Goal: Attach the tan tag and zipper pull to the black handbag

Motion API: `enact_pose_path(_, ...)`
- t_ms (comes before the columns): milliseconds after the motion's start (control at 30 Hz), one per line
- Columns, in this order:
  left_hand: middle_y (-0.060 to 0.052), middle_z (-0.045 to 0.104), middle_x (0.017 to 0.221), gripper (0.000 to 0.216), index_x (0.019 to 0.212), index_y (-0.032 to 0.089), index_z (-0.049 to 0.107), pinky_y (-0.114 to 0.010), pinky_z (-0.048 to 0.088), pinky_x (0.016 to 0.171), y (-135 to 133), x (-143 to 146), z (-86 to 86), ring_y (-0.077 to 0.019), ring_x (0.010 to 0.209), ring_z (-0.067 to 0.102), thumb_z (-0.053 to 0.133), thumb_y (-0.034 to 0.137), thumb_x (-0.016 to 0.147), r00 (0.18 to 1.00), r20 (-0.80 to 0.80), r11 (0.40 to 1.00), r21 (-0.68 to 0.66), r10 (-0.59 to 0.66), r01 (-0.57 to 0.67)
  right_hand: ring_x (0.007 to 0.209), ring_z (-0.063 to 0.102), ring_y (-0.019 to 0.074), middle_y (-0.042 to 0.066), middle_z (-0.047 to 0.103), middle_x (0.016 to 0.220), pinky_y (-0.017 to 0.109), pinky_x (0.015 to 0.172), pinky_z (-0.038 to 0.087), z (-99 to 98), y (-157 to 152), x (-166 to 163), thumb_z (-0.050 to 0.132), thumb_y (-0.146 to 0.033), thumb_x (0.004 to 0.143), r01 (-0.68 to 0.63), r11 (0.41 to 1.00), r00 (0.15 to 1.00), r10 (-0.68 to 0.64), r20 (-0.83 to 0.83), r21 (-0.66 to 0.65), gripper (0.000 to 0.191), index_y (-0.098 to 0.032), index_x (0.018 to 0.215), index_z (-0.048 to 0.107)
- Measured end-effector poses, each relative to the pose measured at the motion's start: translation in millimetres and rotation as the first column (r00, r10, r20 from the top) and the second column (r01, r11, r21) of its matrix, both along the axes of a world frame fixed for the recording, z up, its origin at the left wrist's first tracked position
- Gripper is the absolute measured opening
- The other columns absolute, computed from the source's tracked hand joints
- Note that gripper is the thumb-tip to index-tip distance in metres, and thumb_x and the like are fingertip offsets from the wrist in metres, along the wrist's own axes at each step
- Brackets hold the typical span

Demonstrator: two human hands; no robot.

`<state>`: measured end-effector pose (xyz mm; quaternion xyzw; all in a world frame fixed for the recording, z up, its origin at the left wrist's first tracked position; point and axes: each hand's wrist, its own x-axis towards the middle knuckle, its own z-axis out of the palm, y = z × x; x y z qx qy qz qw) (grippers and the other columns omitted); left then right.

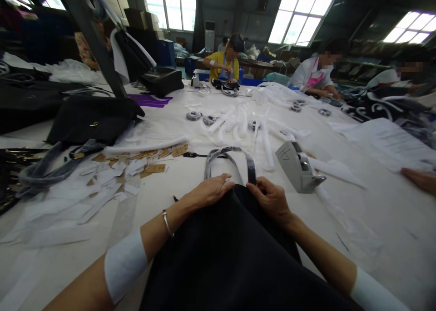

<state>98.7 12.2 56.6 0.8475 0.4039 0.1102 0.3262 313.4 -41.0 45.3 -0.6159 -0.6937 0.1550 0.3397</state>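
A large black handbag [218, 261] fills the lower middle, its top edge away from me. Its looped handles [250, 159], covered in clear wrap, lie on the table beyond it. My left hand [214, 190] is closed on the bag's top edge, left of centre. With thumb and fingers, my right hand [270, 199] pinches the base of the right handle where it meets the bag. Just past the handles lies a thin black strap [195, 155] with a small gold fitting. A grey tape dispenser [294, 165] stands to the right of my right hand.
Paper slips and brown tags [155, 169] lie scattered at left, beside another black handbag [95, 120]. White foam strips [235, 125] and wrapped coils [193, 116] spread across the middle. Co-workers sit across the table; another person's hand [420, 179] rests at the right edge.
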Motion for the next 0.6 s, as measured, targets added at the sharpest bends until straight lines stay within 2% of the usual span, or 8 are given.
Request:
enact_pose_path(100, -0.015, 0.067, 0.112, 0.058, 0.118, 0.014, 0.057, -0.036, 0.047, 0.085, 1, 1, -5.1, -0.0293, 0.101, 0.064, 0.033, 0.060, 0.092, 0.970, -0.218, 0.995, 0.024, 0.104, -0.101, 0.064, 0.055, 0.0161, 0.000, 0.062, 0.071, 0.028, 0.068, 0.042, 17.6, 3, 3, 0.053, -0.049, 0.088, -0.066, 0.995, 0.997, 0.069, 0.035, -0.075, 0.033, -0.022, 0.104, 0.062)
enact_pose_path(167, -0.017, 0.068, 0.105, 0.057, 0.107, 0.014, 0.063, -0.037, 0.048, 0.079, 2, 4, -10.0, -0.0317, 0.096, 0.065, 0.039, 0.062, 0.088, 0.926, -0.357, 0.991, 0.101, 0.121, -0.090, 0.077, 0.060, 0.0196, 0.004, 0.067, 0.087, 0.031, 0.076, 0.044, 17.8, 6, 14, 0.051, -0.049, 0.087, 0.016, 0.992, 0.999, -0.011, 0.037, -0.129, 0.038, -0.021, 0.110, 0.060)
enact_pose_path(267, -0.020, 0.069, 0.100, 0.055, 0.100, 0.013, 0.067, -0.039, 0.049, 0.076, 1, 9, -18.1, -0.0342, 0.095, 0.066, 0.042, 0.061, 0.088, 0.894, -0.433, 0.982, 0.184, 0.113, -0.035, 0.085, 0.062, 0.0236, 0.007, 0.068, 0.093, 0.034, 0.079, 0.044, 3.1, 1, 43, 0.051, -0.050, 0.083, 0.187, 0.943, 0.982, -0.181, 0.047, -0.276, 0.035, -0.020, 0.096, 0.063)
enact_pose_path(367, -0.021, 0.070, 0.094, 0.056, 0.092, 0.012, 0.070, -0.040, 0.049, 0.075, -1, 10, -23.5, -0.0347, 0.093, 0.066, 0.039, 0.059, 0.090, 0.895, -0.433, 0.975, 0.221, 0.106, -0.009, 0.075, 0.062, 0.0257, 0.006, 0.067, 0.073, 0.035, 0.070, 0.045, -12.3, -17, 67, 0.050, -0.054, 0.081, 0.235, 0.849, 0.969, -0.246, 0.041, -0.474, 0.036, -0.021, 0.075, 0.065)
enact_pose_path(400, -0.021, 0.071, 0.093, 0.058, 0.090, 0.012, 0.071, -0.040, 0.049, 0.074, -1, 10, -24.0, -0.0345, 0.092, 0.067, 0.038, 0.059, 0.090, 0.897, -0.427, 0.974, 0.226, 0.109, -0.011, 0.071, 0.062, 0.0261, 0.005, 0.066, 0.066, 0.035, 0.067, 0.046, -14.7, -25, 70, 0.048, -0.057, 0.082, 0.208, 0.803, 0.960, -0.276, -0.038, -0.558, 0.041, -0.021, 0.070, 0.064)
enact_pose_path(467, -0.020, 0.071, 0.092, 0.060, 0.088, 0.013, 0.071, -0.040, 0.049, 0.074, -2, 9, -23.0, -0.0344, 0.091, 0.067, 0.035, 0.061, 0.090, 0.905, -0.411, 0.978, 0.208, 0.111, -0.025, 0.071, 0.064, 0.0261, 0.006, 0.067, 0.067, 0.035, 0.065, 0.049, -15.5, -39, 70, 0.047, -0.062, 0.083, 0.015, 0.717, 0.874, -0.348, -0.339, -0.697, 0.047, -0.021, 0.072, 0.066)
enact_pose_path(533, -0.019, 0.071, 0.091, 0.063, 0.089, 0.013, 0.070, -0.040, 0.048, 0.073, -3, 7, -19.9, -0.0344, 0.089, 0.067, 0.031, 0.063, 0.090, 0.922, -0.375, 0.988, 0.151, 0.099, -0.045, 0.078, 0.067, 0.0268, 0.008, 0.071, 0.076, 0.036, 0.071, 0.052, -14.3, -50, 63, 0.051, -0.061, 0.083, -0.234, 0.651, 0.666, -0.434, -0.607, -0.722, 0.045, -0.020, 0.081, 0.069)
enact_pose_path(600, -0.017, 0.071, 0.091, 0.067, 0.090, 0.015, 0.069, -0.039, 0.047, 0.071, -3, 4, -16.3, -0.0334, 0.088, 0.067, 0.025, 0.065, 0.091, 0.946, -0.314, 0.996, 0.071, 0.077, -0.057, 0.087, 0.068, 0.0279, 0.011, 0.072, 0.084, 0.037, 0.077, 0.053, -15.7, -56, 55, 0.056, -0.057, 0.082, -0.395, 0.613, 0.494, -0.487, -0.721, -0.684, 0.041, -0.019, 0.085, 0.070)
